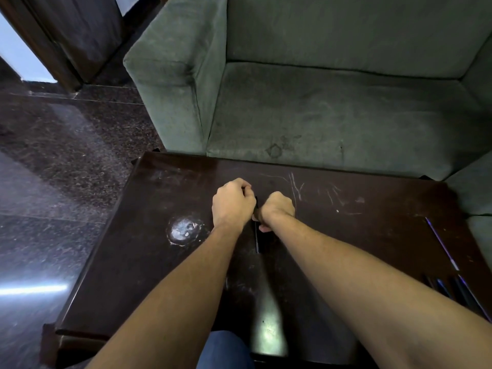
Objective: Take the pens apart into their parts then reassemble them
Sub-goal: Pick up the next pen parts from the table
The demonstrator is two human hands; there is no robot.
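Black pen point(257, 237), both hands gripping

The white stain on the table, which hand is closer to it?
Left. The left hand is just up and right of the stain, over the table. The right hand is farther right, beyond the left, both gripping a dark pen.

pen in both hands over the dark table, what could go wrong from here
The black pen is nearly the colour of the table, so a dropped small part could be hard to spot. The left hand and right hand grip it closely, so a sudden release might flick pieces toward the loose pens near the right edge.
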